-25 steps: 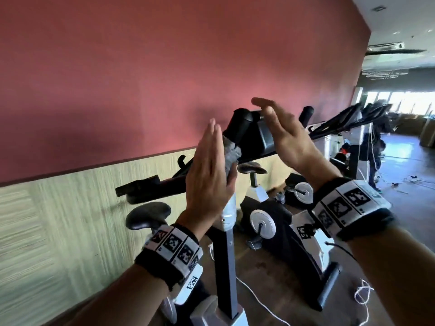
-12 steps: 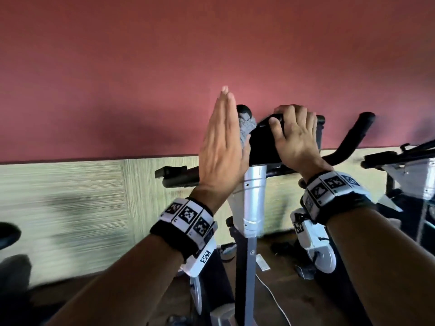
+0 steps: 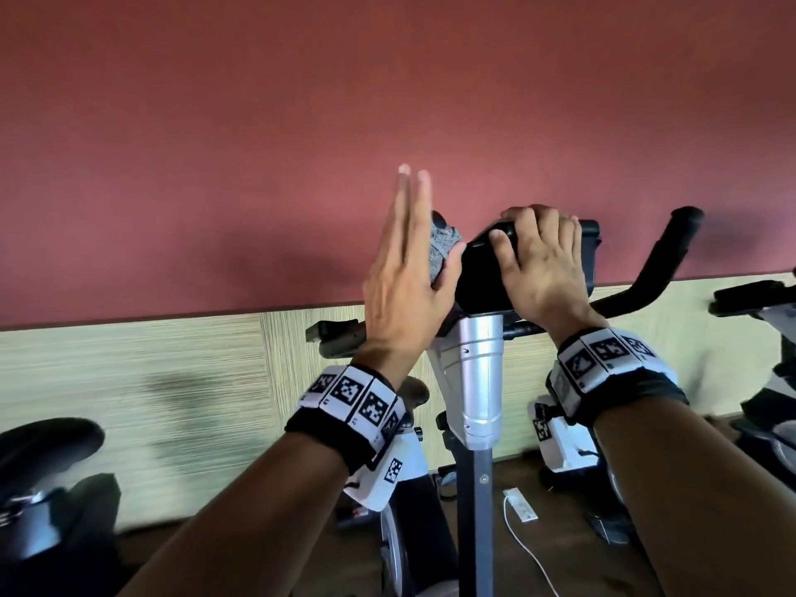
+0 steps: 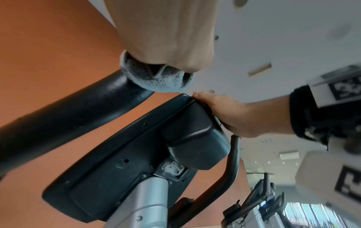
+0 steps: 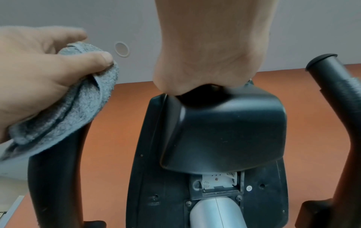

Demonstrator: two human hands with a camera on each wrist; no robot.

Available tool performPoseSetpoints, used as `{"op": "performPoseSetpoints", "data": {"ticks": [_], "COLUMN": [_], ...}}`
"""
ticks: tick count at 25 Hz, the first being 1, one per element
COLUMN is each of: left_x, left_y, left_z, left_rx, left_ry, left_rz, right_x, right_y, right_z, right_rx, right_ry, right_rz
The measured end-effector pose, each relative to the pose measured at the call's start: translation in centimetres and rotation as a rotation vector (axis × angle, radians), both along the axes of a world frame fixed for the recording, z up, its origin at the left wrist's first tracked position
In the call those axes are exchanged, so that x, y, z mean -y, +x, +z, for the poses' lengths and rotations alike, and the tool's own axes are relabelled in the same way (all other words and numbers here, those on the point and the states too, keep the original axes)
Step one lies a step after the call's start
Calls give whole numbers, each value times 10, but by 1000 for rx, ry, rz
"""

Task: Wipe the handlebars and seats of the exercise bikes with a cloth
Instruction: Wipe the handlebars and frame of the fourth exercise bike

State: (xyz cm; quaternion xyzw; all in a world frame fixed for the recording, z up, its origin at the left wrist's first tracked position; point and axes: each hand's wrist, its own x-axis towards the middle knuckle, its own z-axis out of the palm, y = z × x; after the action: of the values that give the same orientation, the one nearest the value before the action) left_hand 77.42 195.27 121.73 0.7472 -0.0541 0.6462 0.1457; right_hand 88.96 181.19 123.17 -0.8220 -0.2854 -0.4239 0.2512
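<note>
Head: left hand (image 3: 400, 290) pinches cloth (image 3: 443, 247), handlebar (image 5: 54, 169) end hidden; right hand (image 3: 542, 269) grips console (image 3: 478, 277).

Bare hands (image 3: 405, 295); black wristbands (image 3: 321, 433), white coded tiles (image 3: 371, 409), white cameras (image 3: 387, 471).

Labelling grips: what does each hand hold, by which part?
Left hand pinches the grey cloth, thumb to palm, on the handlebar; right hand grips the console, top edge.

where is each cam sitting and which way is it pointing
Head: on the head, facing the red wall; shows the backs of left hand and right hand.
Left wrist: under the left palm, looking up at the grey cloth on the handlebar; shows the right hand.
Right wrist: under the right palm, seen at top, looking up at the console.
Both wrist views share console, grey cloth, opposite hand.
</note>
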Motion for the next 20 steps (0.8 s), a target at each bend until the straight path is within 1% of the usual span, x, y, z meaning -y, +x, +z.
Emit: {"op": "performPoseSetpoints", "data": {"ticks": [2, 6, 8, 10, 12, 13, 15, 17, 18, 20], "left_x": [1, -2, 2, 8, 10, 6, -5, -11, -11, -4], "left_y": [3, 2, 0, 0, 2, 1, -2, -12, -13, -11], "left_z": [-5, -22, -13, 4, 13, 8, -15, -37, -38, -19], "left_rx": [-14, -21, -35, -32, -37, -44, -88, -128, -135, -119], "left_ry": [-119, -143, -152, -154, -132, -115, -88, -144, -177, -188], "left_rz": [-39, -33, -21, 30, 42, 46, 2, -92, -120, -71], "right_x": [1, -1, 0, 0, 1, 0, 1, -1, -2, -6], "right_y": [-1, -4, -6, -8, -10, -10, -11, -14, -16, -18], "right_z": [1, 2, 2, 1, 1, 1, 4, 5, 5, 5], "right_rx": [2, -17, -20, -26, -33, -37, -61, -101, -125, -153], "right_ry": [-12, -28, -28, -23, -14, -20, -16, -9, -1, 20], "right_rz": [-17, -64, -71, -67, -68, -66, -61, -43, -39, -29]}}
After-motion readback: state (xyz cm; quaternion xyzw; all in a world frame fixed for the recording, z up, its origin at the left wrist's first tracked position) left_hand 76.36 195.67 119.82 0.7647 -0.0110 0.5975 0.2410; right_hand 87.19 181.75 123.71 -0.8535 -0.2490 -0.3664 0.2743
